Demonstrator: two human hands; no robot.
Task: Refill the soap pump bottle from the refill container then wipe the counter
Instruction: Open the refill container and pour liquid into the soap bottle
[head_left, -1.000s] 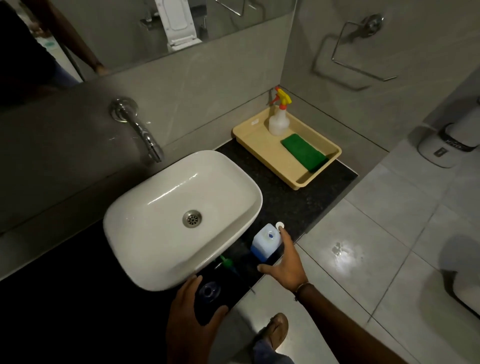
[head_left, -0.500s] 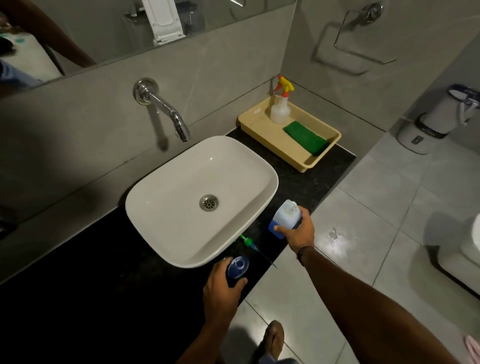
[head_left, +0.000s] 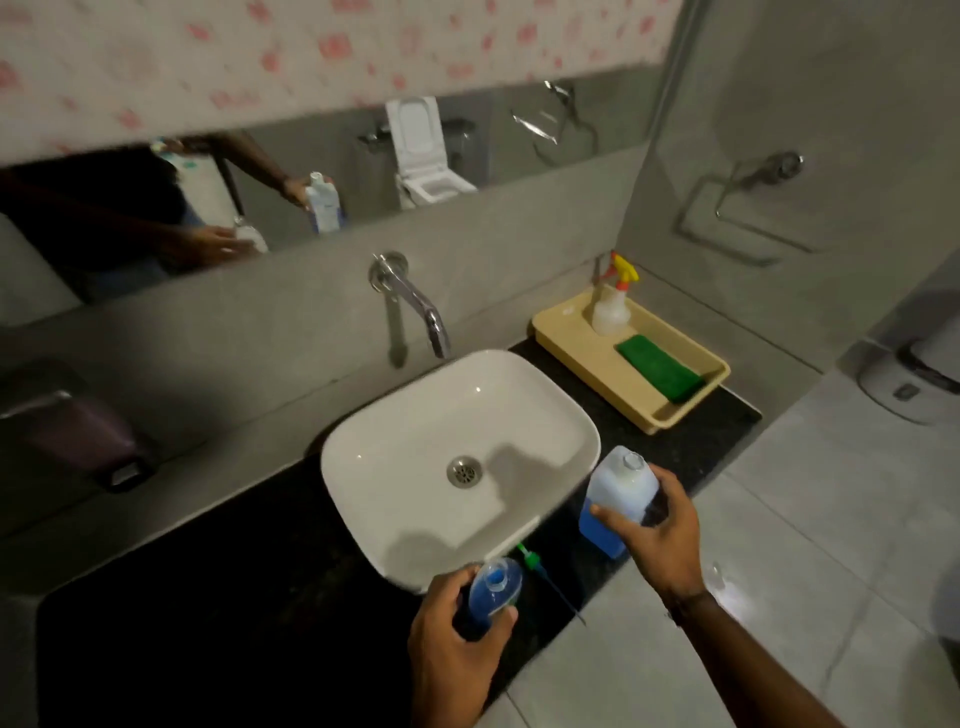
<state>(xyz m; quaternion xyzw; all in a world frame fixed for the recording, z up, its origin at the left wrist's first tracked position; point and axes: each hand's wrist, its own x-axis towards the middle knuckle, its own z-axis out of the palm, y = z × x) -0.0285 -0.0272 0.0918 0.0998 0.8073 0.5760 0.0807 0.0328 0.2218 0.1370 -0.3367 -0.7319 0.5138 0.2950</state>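
Gripping open soap bottle (head_left: 494, 592), left hand (head_left: 457, 639) clamped round body; right hand (head_left: 657, 530) fingers clamped on half-full, probably sloshy refill container (head_left: 621, 499): likely best held low.

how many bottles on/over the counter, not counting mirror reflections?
3. Soap bottle in the left hand; refill container in the right hand; spray bottle standing in the tray. None seems hidden.

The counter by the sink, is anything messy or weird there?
Only the green pump: it lies loose on the counter, out of the soap bottle that the left hand holds. No spill shows.
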